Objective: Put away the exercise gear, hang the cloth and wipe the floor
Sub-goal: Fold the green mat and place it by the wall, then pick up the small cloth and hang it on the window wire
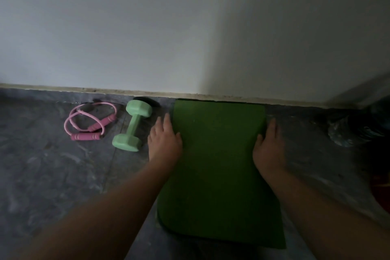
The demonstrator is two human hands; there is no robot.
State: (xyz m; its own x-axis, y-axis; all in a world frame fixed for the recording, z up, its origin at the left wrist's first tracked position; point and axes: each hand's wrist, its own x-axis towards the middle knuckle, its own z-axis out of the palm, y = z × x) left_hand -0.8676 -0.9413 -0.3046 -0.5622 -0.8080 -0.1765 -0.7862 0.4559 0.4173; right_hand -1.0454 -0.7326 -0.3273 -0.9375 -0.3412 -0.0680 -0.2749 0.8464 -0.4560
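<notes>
A dark green exercise mat point(219, 160) lies flat on the grey floor, its far end against the wall. My left hand point(163, 139) rests at the mat's left edge, fingers straight, thumb on the mat. At the right edge, my right hand point(269, 145) lies the same way, thumb on the mat. A mint green dumbbell point(132, 125) lies just left of my left hand. Further left is a coiled pink skipping rope point(90, 121) with pink handles.
A white wall point(190, 27) with a pale skirting strip point(147, 92) runs across the back. A dark rounded object point(147, 100) shows behind the dumbbell. At the right edge sit a dim crumpled bundle point(346, 131) and something red point(379, 183).
</notes>
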